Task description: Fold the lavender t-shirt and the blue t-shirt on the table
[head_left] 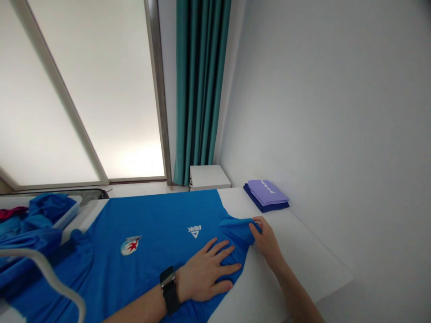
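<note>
Left hand flat on a blue shirt (158,215), right hand pinching its edge

The shirt lies spread across the white table (316,255), its front upward and its far edge fairly straight. The left hand (212,271) rests palm down on the shirt's right part, with its fingers spread apart over the cloth; a black watch (169,289) is strapped round that wrist. Just to the right and a little farther away, the right hand (266,237) pinches the right edge of the shirt between thumb and fingers, and the cloth there stands in a raised fold beside the hand.

White lettering (195,231) reading PEAK sits upside down on the shirt, beyond the left hand. A round badge (131,246) with a red figure lies farther left.

On the far right of the table, near the wall (319,112), a folded purple cloth (269,192) rests on a folded navy cloth (276,207). At the left, a pale tub (76,205) holds crumpled blue clothes (50,208) and a dark red piece (11,213). A curved pale tube (50,274) crosses the near left corner. Beyond the table stand a white cabinet (208,176), a teal curtain (202,89) and frosted door panels (101,89).
</note>
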Action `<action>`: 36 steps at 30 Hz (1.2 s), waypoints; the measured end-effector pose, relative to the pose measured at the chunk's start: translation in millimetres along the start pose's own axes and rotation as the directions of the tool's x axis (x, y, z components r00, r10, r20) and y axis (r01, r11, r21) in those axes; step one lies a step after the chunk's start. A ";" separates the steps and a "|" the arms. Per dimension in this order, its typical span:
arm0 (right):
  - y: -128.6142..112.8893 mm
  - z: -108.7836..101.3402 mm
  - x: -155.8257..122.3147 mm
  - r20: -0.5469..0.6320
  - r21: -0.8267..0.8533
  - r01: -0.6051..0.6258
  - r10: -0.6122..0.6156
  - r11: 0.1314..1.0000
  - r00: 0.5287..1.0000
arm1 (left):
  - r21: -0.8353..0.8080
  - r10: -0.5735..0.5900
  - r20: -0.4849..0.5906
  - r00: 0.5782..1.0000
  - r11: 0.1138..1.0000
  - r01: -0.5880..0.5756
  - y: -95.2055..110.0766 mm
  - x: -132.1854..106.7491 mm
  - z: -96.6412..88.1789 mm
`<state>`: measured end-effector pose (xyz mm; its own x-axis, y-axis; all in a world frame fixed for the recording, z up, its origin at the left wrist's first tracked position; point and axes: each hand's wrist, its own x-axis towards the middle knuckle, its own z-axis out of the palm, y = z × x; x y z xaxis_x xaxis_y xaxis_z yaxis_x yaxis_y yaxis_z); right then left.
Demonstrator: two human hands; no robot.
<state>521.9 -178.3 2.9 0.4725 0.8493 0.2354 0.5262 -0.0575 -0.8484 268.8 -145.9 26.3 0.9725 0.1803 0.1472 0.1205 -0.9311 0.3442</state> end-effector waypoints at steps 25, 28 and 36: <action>-23.4 53.0 67.4 0.188 -0.036 0.149 -0.140 0.988 0.972 | -0.111 -0.611 -0.274 0.742 0.787 0.607 -49.5 0.0 -13.3; -4.5 58.1 66.3 0.224 -0.118 0.255 -0.225 0.960 0.948 | -0.106 -0.590 -0.271 0.761 0.804 0.586 -49.1 0.6 -11.5; 2.9 60.1 63.7 0.301 -0.175 0.337 -0.276 0.925 0.913 | -0.248 -0.553 -0.314 0.772 0.833 0.495 -44.2 3.8 -15.1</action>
<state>511.0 -92.8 -13.0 0.0729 0.9492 0.3060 0.7699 0.1415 -0.6223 264.2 -99.3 25.7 0.6217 0.7533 0.2144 0.5328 -0.6074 0.5893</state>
